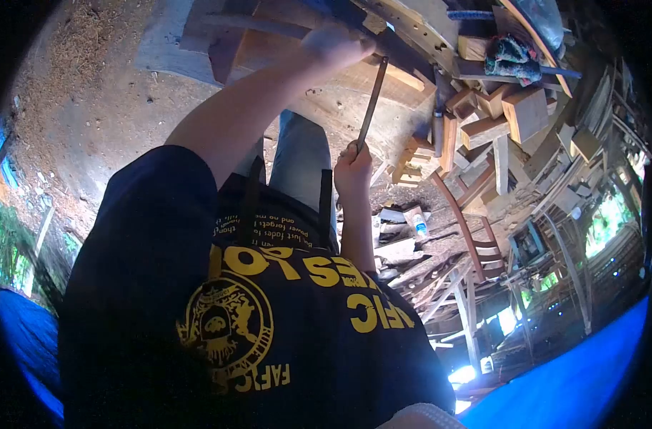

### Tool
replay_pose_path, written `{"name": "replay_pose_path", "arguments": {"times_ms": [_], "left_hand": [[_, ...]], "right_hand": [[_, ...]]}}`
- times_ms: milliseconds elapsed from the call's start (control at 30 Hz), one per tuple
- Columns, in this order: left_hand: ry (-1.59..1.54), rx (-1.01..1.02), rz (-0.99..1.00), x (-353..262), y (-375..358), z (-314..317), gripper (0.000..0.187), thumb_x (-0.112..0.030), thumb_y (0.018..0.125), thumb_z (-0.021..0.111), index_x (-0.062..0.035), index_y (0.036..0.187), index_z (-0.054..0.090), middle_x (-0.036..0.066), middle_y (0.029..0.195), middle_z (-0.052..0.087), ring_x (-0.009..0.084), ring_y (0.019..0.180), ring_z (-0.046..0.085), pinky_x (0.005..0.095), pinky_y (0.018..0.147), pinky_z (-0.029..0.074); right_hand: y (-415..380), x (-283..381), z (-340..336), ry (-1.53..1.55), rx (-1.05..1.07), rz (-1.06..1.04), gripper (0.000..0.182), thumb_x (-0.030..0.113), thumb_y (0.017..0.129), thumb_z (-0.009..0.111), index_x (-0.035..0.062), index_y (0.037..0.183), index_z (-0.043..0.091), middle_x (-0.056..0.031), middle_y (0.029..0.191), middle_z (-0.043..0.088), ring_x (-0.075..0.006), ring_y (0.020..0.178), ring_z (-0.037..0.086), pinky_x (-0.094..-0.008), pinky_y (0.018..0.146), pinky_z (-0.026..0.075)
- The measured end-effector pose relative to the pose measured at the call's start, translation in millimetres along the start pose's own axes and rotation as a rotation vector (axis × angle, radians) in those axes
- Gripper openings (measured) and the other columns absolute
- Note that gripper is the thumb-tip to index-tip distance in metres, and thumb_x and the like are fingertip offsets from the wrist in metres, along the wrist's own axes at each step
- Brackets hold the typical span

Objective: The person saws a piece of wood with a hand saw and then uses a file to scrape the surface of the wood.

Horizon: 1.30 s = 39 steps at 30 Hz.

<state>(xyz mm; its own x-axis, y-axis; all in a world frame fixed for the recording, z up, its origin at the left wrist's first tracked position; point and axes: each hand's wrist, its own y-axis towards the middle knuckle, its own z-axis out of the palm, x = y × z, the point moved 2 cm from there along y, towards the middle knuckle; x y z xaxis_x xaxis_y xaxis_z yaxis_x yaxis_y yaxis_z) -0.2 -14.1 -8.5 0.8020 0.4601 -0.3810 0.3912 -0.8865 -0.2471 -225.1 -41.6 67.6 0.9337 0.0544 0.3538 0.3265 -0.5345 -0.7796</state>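
My right hand point(353, 170) is closed round the lower end of a long, narrow, dark metal bar point(372, 104) that looks like a file. Its far end points up and away, close to the edge of a wooden board point(404, 74). Farther forward, my left hand point(336, 48) rests at the board with its fingers curled against it. Bright light washes out the detail of those fingers. More flat boards point(258, 50) lie under and beside my left forearm.
Wooden blocks point(524, 114) and offcuts are piled at the right, near a patterned cloth point(511, 58). A reddish wooden chair frame point(476, 239) stands beyond them. Sawdust point(83, 64) covers the ground at the left. A plastic bottle point(420, 225) lies among scraps.
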Motion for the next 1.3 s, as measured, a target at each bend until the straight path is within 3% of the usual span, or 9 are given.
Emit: {"name": "replay_pose_path", "arguments": {"times_ms": [167,267,333,567,633,767,833,1100,1300], "left_hand": [[0.23,-0.166,-0.043,-9.1,-11.2,11.6,0.033,-0.013,0.081,0.061,-0.0074,0.113,0.055,0.014,0.085,0.067,0.0251,0.081,0.068,0.0426,0.074,0.056],[0.158,-0.167,-0.127,-14.6,-10.0,9.2,0.036,-0.013,0.077,0.065,-0.0047,0.11,0.056,0.013,0.087,0.067,0.0277,0.081,0.068,0.0437,0.077,0.055],[-0.026,0.061,-0.289,-15.5,-5.9,-1.7,0.028,-0.014,0.073,0.065,-0.0016,0.098,0.063,0.014,0.093,0.067,0.0272,0.088,0.067,0.0412,0.082,0.05],[0.113,0.102,-0.242,-17.8,0.3,-2.2,0.028,-0.013,0.073,0.062,-0.0035,0.1,0.065,0.015,0.094,0.068,0.0292,0.087,0.067,0.0429,0.079,0.051],[-0.05,0.317,-0.331,-14.8,5.0,-3.6,0.026,-0.013,0.075,0.06,-0.0065,0.099,0.068,0.016,0.095,0.069,0.0309,0.086,0.068,0.0451,0.076,0.053],[-0.027,0.34,-0.289,-13.9,8.6,-9.5,0.024,-0.013,0.078,0.057,-0.008,0.098,0.07,0.015,0.096,0.069,0.0321,0.087,0.068,0.0456,0.075,0.054],[-0.121,0.18,-0.414,-11.5,7.9,-5.3,0.022,-0.012,0.077,0.057,-0.0043,0.092,0.071,0.018,0.09,0.069,0.0335,0.083,0.069,0.0463,0.074,0.054],[-0.087,0.303,-0.364,-15.2,11.3,-16.1,0.021,-0.009,0.076,0.057,-0.0035,0.091,0.071,0.019,0.09,0.069,0.0323,0.083,0.069,0.0457,0.074,0.055],[-0.061,0.281,-0.334,-11.6,9.7,-12.4,0.02,-0.013,0.077,0.059,-0.0061,0.091,0.071,0.016,0.09,0.07,0.0298,0.083,0.069,0.0437,0.07,0.055]], "right_hand": [[-9.4,-15.0,-4.1,-0.134,-0.021,-0.101,0.022,0.015,0.094,0.041,-0.0006,0.105,0.053,-0.0254,0.086,0.063,-0.0443,0.085,0.062,-0.0494,0.072,0.047],[-15.3,-4.9,-6.6,-0.153,0.018,-0.056,0.022,0.014,0.094,0.041,-0.001,0.106,0.052,-0.0247,0.086,0.063,-0.0425,0.087,0.062,-0.0485,0.072,0.048],[-11.4,-6.8,-7.9,-0.121,0.031,-0.048,0.022,0.014,0.093,0.041,-0.0011,0.106,0.051,-0.0246,0.087,0.063,-0.0419,0.086,0.063,-0.0482,0.071,0.048],[15.8,21.4,-20.2,-0.126,-0.014,-0.146,0.015,0.009,0.091,0.042,-0.0005,0.099,0.051,-0.0273,0.084,0.062,-0.0428,0.083,0.063,-0.0496,0.071,0.048],[24.1,31.4,-20.3,-0.152,-0.048,-0.2,0.014,0.008,0.09,0.042,-0.0005,0.097,0.051,-0.0288,0.085,0.062,-0.0437,0.084,0.063,-0.0501,0.071,0.048],[14.2,27.1,4.3,-0.149,-0.053,-0.16,0.021,0.005,0.087,0.042,-0.0004,0.106,0.047,-0.0302,0.085,0.062,-0.0451,0.084,0.062,-0.0508,0.072,0.049],[0.0,21.2,7.6,-0.054,-0.019,-0.11,0.019,0.01,0.09,0.043,0.0004,0.105,0.049,-0.0258,0.085,0.063,-0.0405,0.085,0.065,-0.0464,0.073,0.05],[47.3,58.1,-7.8,-0.125,-0.087,-0.276,0.015,0.004,0.084,0.046,-0.0005,0.098,0.048,-0.0305,0.088,0.062,-0.0474,0.088,0.06,-0.0508,0.073,0.049],[11.8,28.6,-3.8,-0.03,0.012,-0.049,0.013,0.007,0.089,0.044,-0.0002,0.099,0.049,-0.0303,0.089,0.061,-0.0453,0.09,0.061,-0.0491,0.077,0.048]]}}
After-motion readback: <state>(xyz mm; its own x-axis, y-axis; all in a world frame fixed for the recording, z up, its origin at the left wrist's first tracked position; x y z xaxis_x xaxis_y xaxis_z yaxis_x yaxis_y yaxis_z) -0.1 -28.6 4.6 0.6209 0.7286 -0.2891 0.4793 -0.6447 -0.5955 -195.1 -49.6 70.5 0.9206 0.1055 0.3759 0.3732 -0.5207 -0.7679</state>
